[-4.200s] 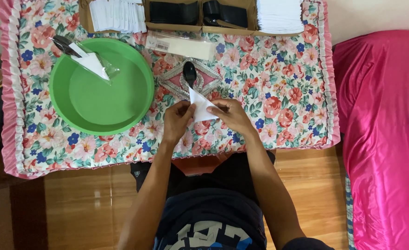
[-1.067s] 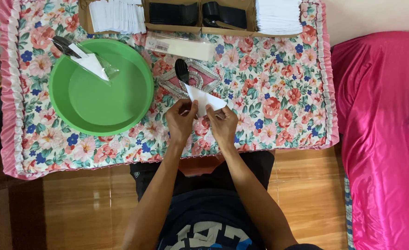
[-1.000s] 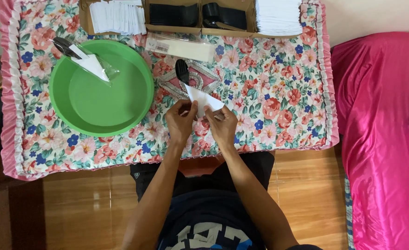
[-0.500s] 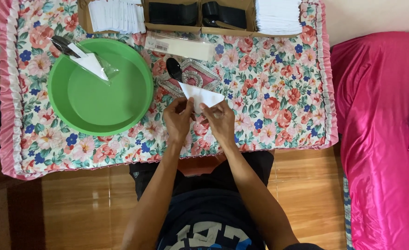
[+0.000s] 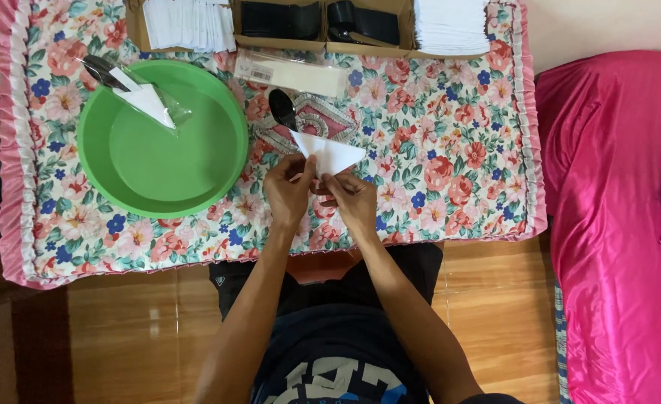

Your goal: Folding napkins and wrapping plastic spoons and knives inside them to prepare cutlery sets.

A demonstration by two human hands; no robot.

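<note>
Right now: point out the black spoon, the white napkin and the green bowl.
black spoon (image 5: 281,107), head view, on its dark bowl end.
white napkin (image 5: 332,153), head view, middle of the folded triangle.
green bowl (image 5: 235,123), head view, on its right rim.

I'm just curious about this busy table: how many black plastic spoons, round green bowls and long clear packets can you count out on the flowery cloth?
Black plastic spoons: 2
Round green plastic bowl: 1
Long clear plastic packet: 1
Total: 4

A glossy black plastic spoon (image 5: 282,109) is wrapped in matt white folded paper napkin (image 5: 329,153). Floral cotton-like tablecloth (image 5: 450,127) is spread matt; the round green plastic basin (image 5: 162,161) looks smooth, faintly shiny.
</note>
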